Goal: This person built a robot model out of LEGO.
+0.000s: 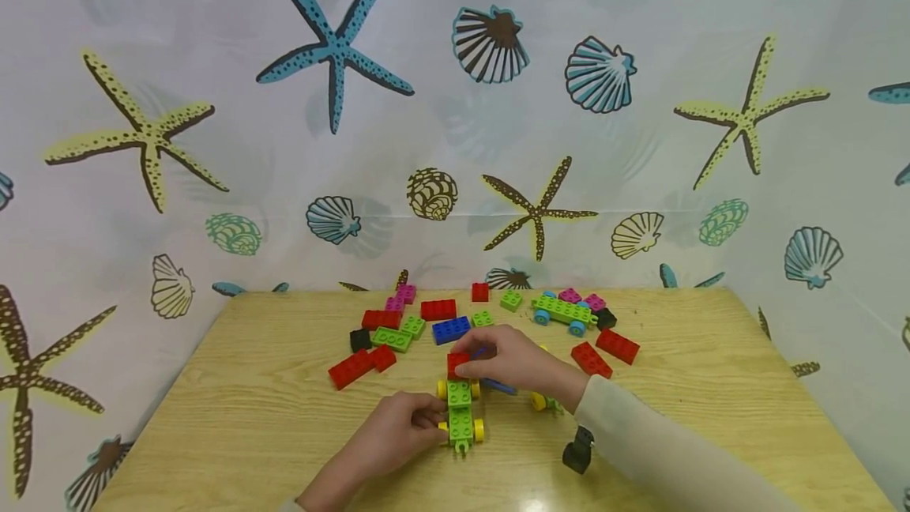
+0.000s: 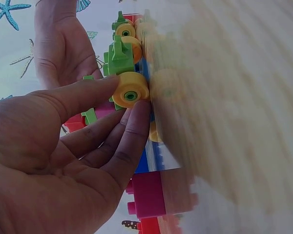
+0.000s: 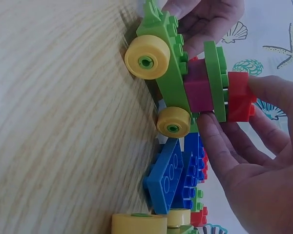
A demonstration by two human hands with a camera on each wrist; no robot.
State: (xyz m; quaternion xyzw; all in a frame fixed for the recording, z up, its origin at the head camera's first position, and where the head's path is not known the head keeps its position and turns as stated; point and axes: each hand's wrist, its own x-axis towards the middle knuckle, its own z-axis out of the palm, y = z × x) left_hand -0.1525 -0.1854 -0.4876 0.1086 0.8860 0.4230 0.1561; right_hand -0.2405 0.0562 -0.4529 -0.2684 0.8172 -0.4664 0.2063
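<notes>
On the table (image 1: 249, 385), the left hand (image 1: 398, 429) pinches the green car (image 1: 460, 423) by a yellow wheel (image 2: 130, 92) while the right hand (image 1: 513, 358) pinches the red brick (image 3: 238, 100) atop its stack; a crooked push could topple it

Starfish/shell-print backdrop (image 1: 426, 125) bhnd lt. wood tbl (image 1: 249, 393)

In the head view, a car (image 1: 538, 401) and a blue piece (image 1: 500, 386) are partly covered by the right hand (image 1: 506, 358) and forearm (image 1: 668, 437); in the right wrist view, the left hand (image 3: 211, 22) and a yellow wheel (image 3: 139, 224) are cut by the edges.
</notes>
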